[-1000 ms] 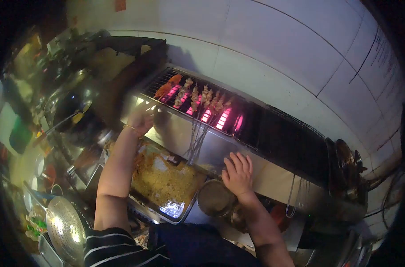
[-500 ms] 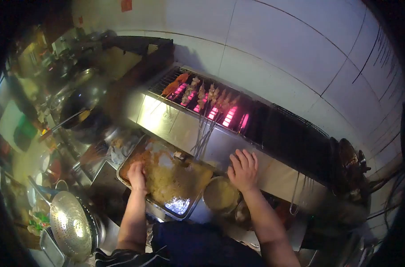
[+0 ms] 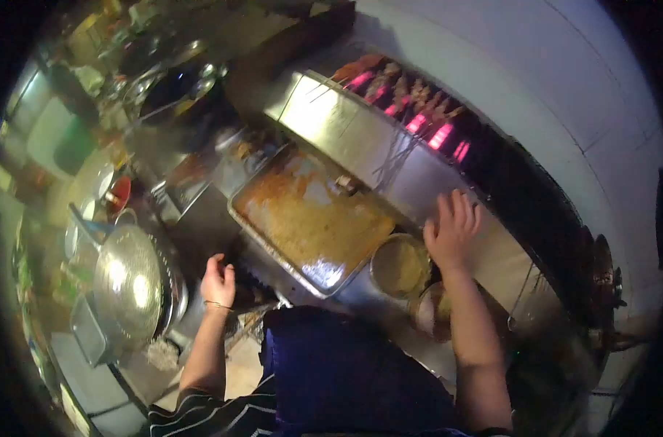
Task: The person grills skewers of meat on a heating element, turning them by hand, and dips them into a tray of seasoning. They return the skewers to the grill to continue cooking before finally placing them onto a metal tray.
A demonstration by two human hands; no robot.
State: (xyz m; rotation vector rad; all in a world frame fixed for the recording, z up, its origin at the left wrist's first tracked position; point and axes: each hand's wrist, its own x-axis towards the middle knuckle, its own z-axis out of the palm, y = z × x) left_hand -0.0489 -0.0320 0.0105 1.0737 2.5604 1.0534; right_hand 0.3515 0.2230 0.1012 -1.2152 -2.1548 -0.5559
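My left hand (image 3: 218,282) is off the left side of the metal tray (image 3: 275,256), its fingers loosely bent and apart, with nothing in it. The tray has a yellowish, oily-looking layer spread across it. Over the steel front (image 3: 330,109) of the grill, my right hand (image 3: 454,231) is open with fingers spread, just past a round bowl (image 3: 399,268) of yellowish contents. Several meat skewers (image 3: 419,95) lie over the glowing pink heating bars of the grill, their sticks hanging over its front. A second bowl (image 3: 435,313) is partly behind my right forearm.
A large perforated strainer (image 3: 131,280) stands at the left, with a small rectangular tray (image 3: 89,329) below it. A dark wok (image 3: 178,95) is at the upper left. Metal tongs (image 3: 522,295) hang on the grill front at the right. A tiled wall rises behind the grill.
My left hand has come away from over the tray's left end, leftward and toward me. My right hand stays over the grill front. The view has shifted, so the grill sits further right.
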